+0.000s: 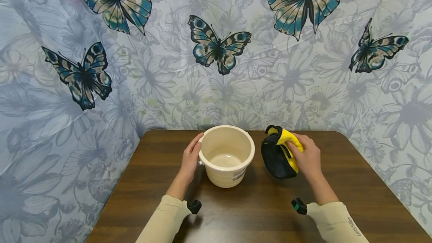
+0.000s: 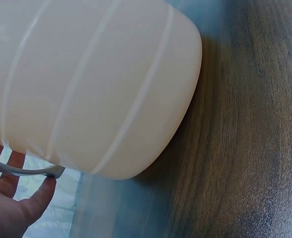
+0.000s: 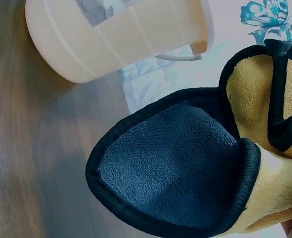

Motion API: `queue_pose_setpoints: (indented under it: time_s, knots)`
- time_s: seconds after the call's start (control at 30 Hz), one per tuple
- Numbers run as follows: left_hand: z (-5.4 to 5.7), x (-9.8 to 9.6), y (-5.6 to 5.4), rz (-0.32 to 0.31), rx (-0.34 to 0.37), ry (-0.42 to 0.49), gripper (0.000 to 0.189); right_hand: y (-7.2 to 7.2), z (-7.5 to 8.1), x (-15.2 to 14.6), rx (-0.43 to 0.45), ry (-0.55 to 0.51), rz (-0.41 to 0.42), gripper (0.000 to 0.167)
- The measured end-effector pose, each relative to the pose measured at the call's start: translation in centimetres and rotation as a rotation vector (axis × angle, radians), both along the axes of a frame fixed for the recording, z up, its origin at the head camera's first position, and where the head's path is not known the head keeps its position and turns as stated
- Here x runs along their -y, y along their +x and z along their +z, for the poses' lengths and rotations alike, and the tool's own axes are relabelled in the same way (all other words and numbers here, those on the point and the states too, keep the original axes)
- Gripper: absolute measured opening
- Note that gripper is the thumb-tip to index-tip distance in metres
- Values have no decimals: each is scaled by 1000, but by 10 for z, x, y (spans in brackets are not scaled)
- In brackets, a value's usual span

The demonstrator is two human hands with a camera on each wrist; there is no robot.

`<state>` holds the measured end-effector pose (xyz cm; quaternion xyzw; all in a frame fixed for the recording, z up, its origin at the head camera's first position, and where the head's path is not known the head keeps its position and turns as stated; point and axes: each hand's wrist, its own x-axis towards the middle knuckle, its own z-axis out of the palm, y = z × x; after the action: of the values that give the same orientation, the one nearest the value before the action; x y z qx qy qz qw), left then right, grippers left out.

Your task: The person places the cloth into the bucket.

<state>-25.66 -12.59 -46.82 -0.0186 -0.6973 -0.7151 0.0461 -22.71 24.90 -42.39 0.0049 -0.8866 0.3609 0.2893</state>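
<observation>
A cream plastic bucket [image 1: 227, 177] stands upright on the table, and nothing shows inside it. At its left side my left hand [image 1: 191, 159] holds it near the rim. In the left wrist view the thumb [image 2: 40, 198] is against the end of the grey handle [image 2: 17, 170], with other fingers behind the handle at the bucket wall. To the bucket's right, my right hand [image 1: 306, 156] grips a folded yellow and black cloth [image 1: 279, 160]. Its black side hangs down toward the bucket, and the right wrist view shows thick dark edging around the plush cloth [image 3: 170, 163].
Under everything is a brown wooden table [image 1: 236, 216]. A patterned fabric backdrop [image 1: 168, 85] with butterflies rises right behind its far edge. Small dark devices sit at both wrists, the left device [image 1: 194, 206] and the right device [image 1: 299, 206].
</observation>
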Motion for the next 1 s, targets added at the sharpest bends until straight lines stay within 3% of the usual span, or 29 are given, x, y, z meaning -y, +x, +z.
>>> queue_pose_setpoints:
  time_s: [0.17, 0.3, 0.5, 0.6, 1.0]
  knots:
    - [6, 0, 4, -8, 12, 8, 40, -2, 6, 4, -32, -9, -6, 32]
    - [18, 0, 11, -22, 14, -7, 40, -3, 13, 6, -46, -19, -12, 32]
    - [0, 3, -3, -21, 22, 2, 41, -5, 21, 9, -62, -42, -3, 32]
    - [-5, 2, -4, -10, 15, 0, 40, -5, 25, 10, -59, -61, -3, 33]
    - [-5, 1, -1, 11, -19, -28, 40, -5, 51, 19, -10, -212, 13, 37]
